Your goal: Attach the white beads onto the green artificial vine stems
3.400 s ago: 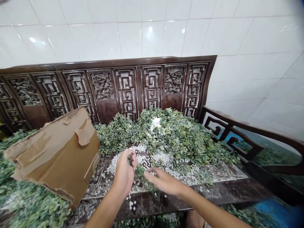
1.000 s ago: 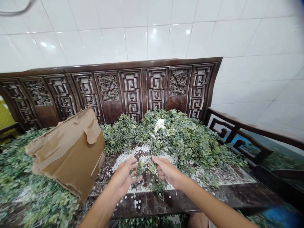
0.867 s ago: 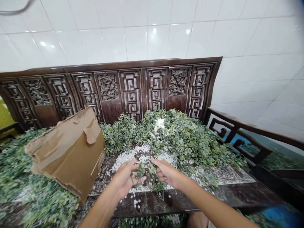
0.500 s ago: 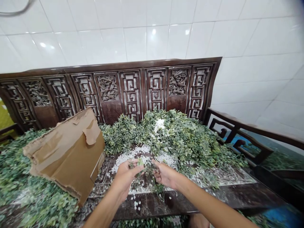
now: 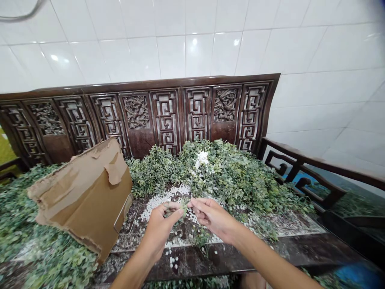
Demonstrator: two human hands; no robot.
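Head view: you are working a small green sprig [image 5: 184, 205] between your two hands, low over the front part of the dark wooden bench [image 5: 210, 261], and the step in hand seems to be fine fingertip work on that one piece. Your left hand [image 5: 157, 225] is closing thumb and forefinger on the sprig, its tips nearly meeting, so it is doing the holding. Your right hand [image 5: 215, 220] is coming in from the other side with thumb and forefinger drawn together and the other fingers curling loosely beneath; its tips are meeting the sprig's edge or lying right beside it, and whether they are gripping a stem or a tiny part is too small to tell. As a judgement, the next move is calling for a steady left pinch and a light, exact right one, since the thin leaves are likely bending easily. Beneath and beyond your fingers, white pellets [image 5: 155, 202] are lying scattered across the seat, and a loose cutting [image 5: 201, 237] is resting nearer you. The large heap of greenery [image 5: 240, 176] is sitting behind, against the backrest, while the torn cardboard [image 5: 90, 200] is leaning at a tilt on your left.
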